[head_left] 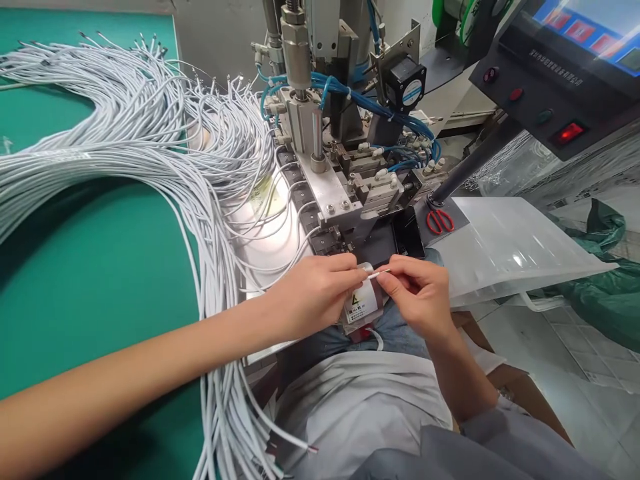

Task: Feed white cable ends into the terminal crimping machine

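Observation:
Between my two hands is the end of a white cable (pixel 373 275), just in front of the machine (pixel 345 193). My left hand (pixel 320 290) pinches the cable behind its end. With thumb and forefinger, my right hand (pixel 420 287) grips the thin tip of the same cable; the fingers hide most of it. Below the hands sits a clear cover with a warning label (pixel 361 303). A thick bundle of white cables (pixel 200 227) runs under my left forearm, and several single cables curve into a row along the machine's edge.
A green mat (pixel 100 280) covers the table on the left. Red-handled scissors (pixel 440 221) lie at the base of the control panel's post. The control panel (pixel 560 80) hangs at upper right. A translucent plastic sheet (pixel 525 247) is on the right, beside green bags (pixel 617 287).

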{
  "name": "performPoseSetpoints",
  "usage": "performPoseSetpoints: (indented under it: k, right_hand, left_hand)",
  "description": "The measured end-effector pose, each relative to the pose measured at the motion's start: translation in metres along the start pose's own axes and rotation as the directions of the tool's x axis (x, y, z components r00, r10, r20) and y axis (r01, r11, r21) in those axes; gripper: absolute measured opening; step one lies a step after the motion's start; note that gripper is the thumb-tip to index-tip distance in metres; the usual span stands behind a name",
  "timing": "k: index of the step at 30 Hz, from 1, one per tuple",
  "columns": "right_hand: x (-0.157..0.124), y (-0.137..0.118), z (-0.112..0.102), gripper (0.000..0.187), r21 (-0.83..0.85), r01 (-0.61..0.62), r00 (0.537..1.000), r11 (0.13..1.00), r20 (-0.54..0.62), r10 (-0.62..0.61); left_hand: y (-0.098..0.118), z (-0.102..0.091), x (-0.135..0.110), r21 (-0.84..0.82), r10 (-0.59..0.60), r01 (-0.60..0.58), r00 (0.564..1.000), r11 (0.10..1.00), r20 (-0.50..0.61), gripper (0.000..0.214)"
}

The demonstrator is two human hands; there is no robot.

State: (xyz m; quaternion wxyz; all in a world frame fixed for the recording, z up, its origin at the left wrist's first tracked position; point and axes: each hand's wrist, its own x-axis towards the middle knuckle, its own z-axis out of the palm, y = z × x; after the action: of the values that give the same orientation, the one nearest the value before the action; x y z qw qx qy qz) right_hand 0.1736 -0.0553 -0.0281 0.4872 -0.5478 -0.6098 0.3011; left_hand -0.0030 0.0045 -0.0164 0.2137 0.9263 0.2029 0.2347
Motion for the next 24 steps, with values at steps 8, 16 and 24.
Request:
performPoseSetpoints:
  k: [8, 16, 24]
  right_hand:
    - [-0.008, 0.0, 0.024, 0.012, -0.196, 0.197, 0.931, 0.961, -0.268, -0.246]
    - [0.007, 0.0, 0.002, 0.02, -0.152, 0.183, 0.982, 0.971, 0.075, -0.173]
    - [0.007, 0.014, 0.023, 0.019, 0.036, 0.043, 0.986, 0.998, -0.163, -0.037]
  left_hand:
    - [0.0, -0.003, 0.0, 0.213, 0.126, -0.112, 0.991, 0.971, -0.052, 0.023]
    - [-0.006, -0.015, 0.005, 0.502, 0.303, -0.304, 0.949, 0.81, 0.086, 0.027]
    - [-0.004, -0.007, 0.003, 0.163, -0.033, 0.016, 0.994, 0.987, 0.104, 0.022]
